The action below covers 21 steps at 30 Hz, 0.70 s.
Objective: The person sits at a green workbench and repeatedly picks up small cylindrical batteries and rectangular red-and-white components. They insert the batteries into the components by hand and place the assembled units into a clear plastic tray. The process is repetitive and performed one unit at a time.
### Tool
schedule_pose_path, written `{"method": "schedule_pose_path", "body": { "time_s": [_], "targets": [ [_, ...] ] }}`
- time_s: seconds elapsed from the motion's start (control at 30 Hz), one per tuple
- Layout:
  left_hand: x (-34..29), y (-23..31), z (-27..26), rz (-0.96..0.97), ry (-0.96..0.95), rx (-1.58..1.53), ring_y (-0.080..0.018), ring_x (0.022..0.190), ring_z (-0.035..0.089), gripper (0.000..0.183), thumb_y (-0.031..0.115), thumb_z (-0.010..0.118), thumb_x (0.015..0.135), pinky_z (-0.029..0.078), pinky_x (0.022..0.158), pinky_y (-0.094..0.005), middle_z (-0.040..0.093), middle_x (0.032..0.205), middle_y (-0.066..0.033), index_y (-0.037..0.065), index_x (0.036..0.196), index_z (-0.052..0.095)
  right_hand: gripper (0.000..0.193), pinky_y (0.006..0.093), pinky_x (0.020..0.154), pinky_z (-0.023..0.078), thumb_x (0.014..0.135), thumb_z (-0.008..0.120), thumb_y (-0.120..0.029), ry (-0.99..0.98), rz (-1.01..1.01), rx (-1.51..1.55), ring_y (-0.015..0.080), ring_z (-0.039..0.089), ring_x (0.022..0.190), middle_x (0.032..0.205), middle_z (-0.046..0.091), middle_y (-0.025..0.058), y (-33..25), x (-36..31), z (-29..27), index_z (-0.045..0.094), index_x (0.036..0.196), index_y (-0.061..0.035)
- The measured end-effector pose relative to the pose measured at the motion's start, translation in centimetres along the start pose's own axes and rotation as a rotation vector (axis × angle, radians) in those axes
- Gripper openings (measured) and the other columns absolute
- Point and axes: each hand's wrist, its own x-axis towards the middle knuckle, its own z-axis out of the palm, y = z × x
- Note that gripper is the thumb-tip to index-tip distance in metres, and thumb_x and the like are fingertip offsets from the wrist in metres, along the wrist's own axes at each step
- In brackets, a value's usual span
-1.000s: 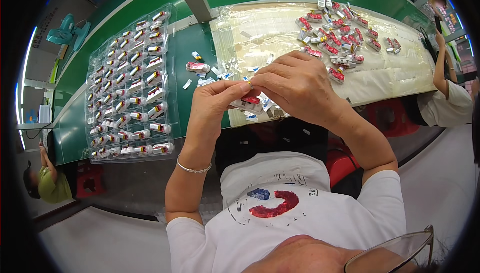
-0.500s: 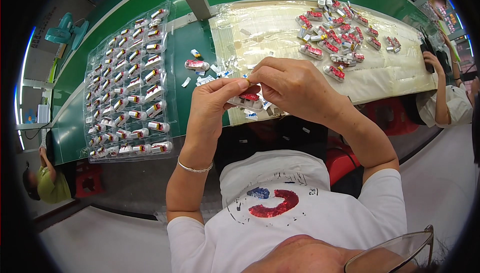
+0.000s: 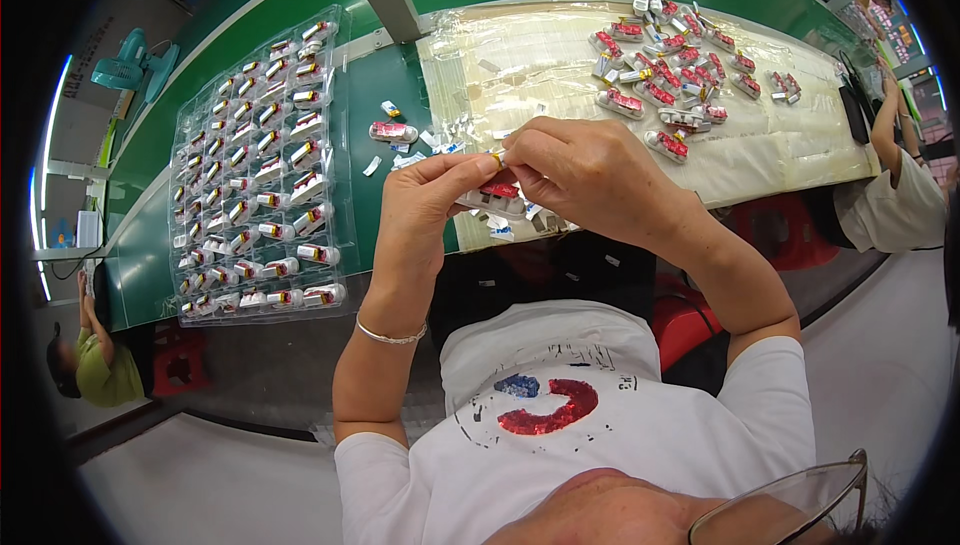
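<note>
I see the left hand (image 3: 425, 190) with thumb and forefinger pinched together on a small yellow-edged piece (image 3: 497, 158); the right hand (image 3: 590, 160) curls in at its end, though I cannot tell its grip. I'd hold the left pinch firm and apply light pressure. Fingers cover most of that piece and part of the red-and-white item (image 3: 495, 195) just below. Farther off, details in the clear tray (image 3: 262, 317) blur.

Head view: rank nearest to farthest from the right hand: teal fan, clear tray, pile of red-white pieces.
1. Pile of red-white pieces: just beyond the right hand, rightward.
2. Clear tray: to the left.
3. Teal fan: far left, past the tray.
</note>
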Motion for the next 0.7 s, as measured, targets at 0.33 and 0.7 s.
{"method": "schedule_pose_path", "body": {
  "time_s": [0.33,0.7],
  "targets": [
    [0.07,-0.23,0.32,0.044,0.020,0.045,-0.0123,0.073,0.066,0.017,0.010,0.073,0.082,0.051,0.072,-0.0245,0.072,0.082,-0.0111,-0.005,0.092,0.072,0.011,0.0330,0.052,0.050,0.079,0.068,-0.008,-0.023,-0.017,-0.091,0.0245,0.063,0.063,0.076,0.061,0.0067,0.17,0.02,0.42,0.058,0.081,-0.0035],
    [0.04,-0.52,0.38,0.092,0.045,0.094,-0.0115,0.072,0.067,0.017,0.011,0.072,0.084,0.052,0.067,-0.0229,0.071,0.082,-0.0097,-0.004,0.092,0.072,0.009,0.0320,0.052,0.051,0.079,0.068,-0.008,-0.019,-0.020,-0.083,0.0236,0.064,0.064,0.079,0.063,0.0060,0.59,-0.05,0.77,0.060,0.082,-0.0033]
  ]
}}
